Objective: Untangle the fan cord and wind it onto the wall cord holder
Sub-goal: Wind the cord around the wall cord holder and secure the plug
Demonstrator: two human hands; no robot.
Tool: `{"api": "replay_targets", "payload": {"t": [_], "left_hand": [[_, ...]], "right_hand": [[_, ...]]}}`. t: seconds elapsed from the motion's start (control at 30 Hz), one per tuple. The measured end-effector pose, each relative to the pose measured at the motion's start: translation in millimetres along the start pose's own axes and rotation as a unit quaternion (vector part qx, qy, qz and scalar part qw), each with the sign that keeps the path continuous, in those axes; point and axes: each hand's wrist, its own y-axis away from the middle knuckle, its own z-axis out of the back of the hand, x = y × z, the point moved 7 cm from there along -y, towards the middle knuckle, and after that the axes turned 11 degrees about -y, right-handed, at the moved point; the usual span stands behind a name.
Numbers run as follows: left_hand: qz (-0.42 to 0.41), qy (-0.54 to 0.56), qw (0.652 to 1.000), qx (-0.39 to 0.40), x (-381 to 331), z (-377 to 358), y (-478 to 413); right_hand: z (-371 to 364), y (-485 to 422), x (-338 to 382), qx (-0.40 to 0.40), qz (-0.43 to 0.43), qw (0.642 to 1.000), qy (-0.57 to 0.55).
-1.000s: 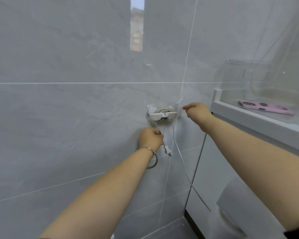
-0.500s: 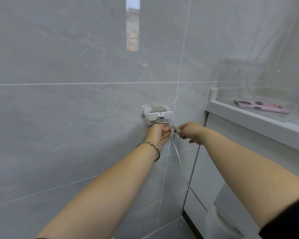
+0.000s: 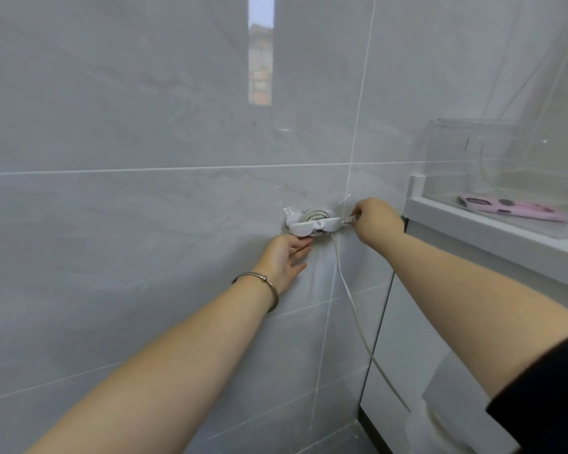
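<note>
White cord holder (image 3: 312,225) stuck on grey tiled wall (image 3: 145,208), coils of fan cord (image 3: 351,299) wound behind its flaps. Right hand (image 3: 376,221) just right of holder, fingers pinched on cord's plug end (image 3: 349,220). Left hand (image 3: 284,258) below holder, fingers loose and spread, tips touching holder's underside, grasping nothing. Rest of cord hangs from holder down toward lower right. Bracelet (image 3: 263,283) on left wrist. Pink item (image 3: 512,209) in clear box (image 3: 505,172) on white shelf at right.
</note>
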Motion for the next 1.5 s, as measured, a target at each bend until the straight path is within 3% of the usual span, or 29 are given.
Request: {"api": "replay_targets", "payload": {"t": [0.13, 0.27, 0.37, 0.47, 0.53, 0.63, 0.73, 0.83, 0.93, 1.13, 1.2, 1.27, 1.33, 1.4, 1.5], "left_hand": [[-0.018, -0.032, 0.999, 0.002, -8.3, 11.9, 2.6], [-0.063, -0.115, 0.991, -0.012, -21.8, 19.7, 5.1], [-0.126, -0.233, 0.962, -0.065, -34.1, 28.4, 7.0], [-0.171, -0.292, 0.938, -0.069, -36.0, 23.9, 6.4], [-0.155, -0.254, 0.953, -0.062, -31.4, 19.6, 7.5], [-0.08, -0.171, 0.981, -0.034, -15.6, 6.4, 9.5], [-0.073, -0.159, 0.984, -0.023, -5.8, -1.1, 4.8], [-0.081, -0.161, 0.983, -0.032, -6.7, 5.1, 4.4], [-0.067, -0.155, 0.985, -0.024, -7.1, 13.2, 5.4], [-0.047, -0.189, 0.981, 0.007, -6.6, 11.9, 9.5], [-0.044, -0.189, 0.981, 0.009, -7.9, 12.0, 10.7], [-0.065, -0.214, 0.975, -0.011, -11.8, 16.4, 8.9], [-0.124, -0.297, 0.942, -0.099, -24.6, 29.2, 9.7], [-0.197, -0.396, 0.874, -0.2, -42.8, 40.0, 22.1], [-0.325, -0.504, 0.767, -0.228, -61.3, 29.0, 43.5]], "right_hand": [[12.6, -0.6, 17.2, -0.039, 0.079, 0.994, 0.057], [21.4, 6.1, 42.8, -0.064, 0.172, 0.967, 0.179], [12.1, 8.5, 29.6, -0.003, 0.128, 0.959, 0.254], [-4.3, 10.4, -4.4, 0.098, 0.023, 0.98, 0.171], [-13.1, 13.1, -14.2, 0.141, -0.001, 0.985, 0.103], [-24.5, 23.6, -19.1, 0.206, -0.019, 0.974, 0.09], [-20.8, 25.0, -16.3, 0.169, -0.021, 0.98, 0.099], [-11.7, 23.0, -6.7, 0.116, -0.048, 0.992, 0.015], [-28.1, 38.1, 6.1, 0.214, -0.113, 0.965, -0.105], [-66.1, 80.3, 24.7, 0.327, -0.185, 0.889, -0.262], [-75.8, 85.9, 25.5, 0.331, -0.197, 0.886, -0.257], [-75.6, 83.8, 24.3, 0.314, -0.186, 0.907, -0.211], [-65.9, 77.2, 26.1, 0.29, -0.138, 0.938, -0.133], [-51.0, 68.8, 29.1, 0.259, -0.085, 0.96, -0.054], [-25.7, 55.0, 27.4, 0.204, -0.055, 0.977, -0.015]]}}
